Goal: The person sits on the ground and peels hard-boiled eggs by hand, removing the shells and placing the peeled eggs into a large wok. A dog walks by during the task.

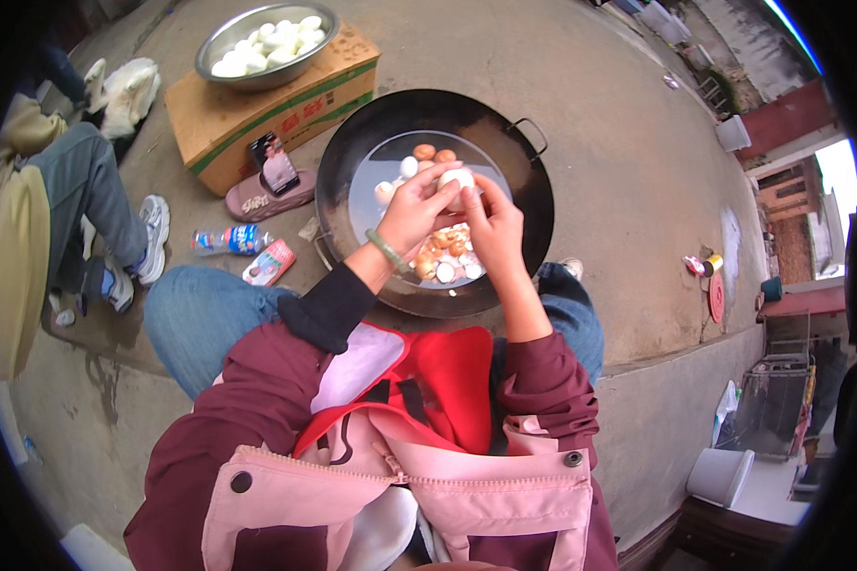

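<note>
Over a large dark wok with water in it, my left hand and my right hand hold one white egg between their fingers. How much shell is still on that egg I cannot tell. Beyond my hands, brown eggs and a white egg lie in the water. Broken brown and white eggshells are heaped in the wok's near part. A metal basin full of white, smooth eggs stands on a cardboard box at the upper left.
Against the box, a phone leans on a pink slipper. A plastic bottle and a red-and-white packet lie left of the wok. Another person sits at the left, near a white furry animal.
</note>
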The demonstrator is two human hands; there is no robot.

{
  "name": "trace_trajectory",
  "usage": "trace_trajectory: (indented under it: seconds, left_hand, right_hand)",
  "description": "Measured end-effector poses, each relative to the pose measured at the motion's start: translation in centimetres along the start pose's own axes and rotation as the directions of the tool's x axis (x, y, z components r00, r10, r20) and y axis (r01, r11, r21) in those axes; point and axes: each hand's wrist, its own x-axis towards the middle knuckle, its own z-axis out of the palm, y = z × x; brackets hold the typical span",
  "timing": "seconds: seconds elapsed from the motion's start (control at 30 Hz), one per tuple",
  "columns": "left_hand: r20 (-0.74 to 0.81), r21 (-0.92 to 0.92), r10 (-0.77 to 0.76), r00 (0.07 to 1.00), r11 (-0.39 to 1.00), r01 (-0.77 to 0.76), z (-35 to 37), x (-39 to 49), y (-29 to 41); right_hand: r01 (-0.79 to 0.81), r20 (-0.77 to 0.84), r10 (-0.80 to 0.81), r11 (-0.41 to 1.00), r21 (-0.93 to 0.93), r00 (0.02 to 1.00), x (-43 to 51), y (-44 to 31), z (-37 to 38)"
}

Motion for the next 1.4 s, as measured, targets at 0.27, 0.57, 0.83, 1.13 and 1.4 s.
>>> trace_trajectory:
  seconds: [0.27,0.57,0.83,1.13,1.4]
  left_hand:
    - [-0.015,-0.013,0.016,1.000,1.000,-0.016,0.3,0.0,0.2]
    - [-0.086,-0.013,0.028,0.996,0.999,-0.029,0.5,-0.4,0.5]
    - [-0.043,-0.012,0.046,0.998,0.999,-0.046,0.0,-0.2,0.8]
    - [0.042,-0.223,0.046,0.998,0.974,-0.036,-0.4,0.0,1.0]
    - [0.058,-0.296,0.069,0.996,0.954,-0.049,-1.0,0.3,1.2]
  right_hand:
    - [0.008,-0.016,-0.007,1.000,0.015,1.000,0.0,-0.8,-0.1]
    - [0.131,-0.066,-0.137,0.988,-0.085,0.988,0.2,-0.7,0.8]
    - [0.153,-0.096,-0.175,0.968,-0.200,0.980,0.4,-0.9,0.6]
    - [-0.118,-0.096,0.148,0.958,0.263,0.984,0.4,-0.7,0.3]
    - [-0.264,-0.165,0.280,0.958,0.112,0.946,1.3,1.7,-1.5]
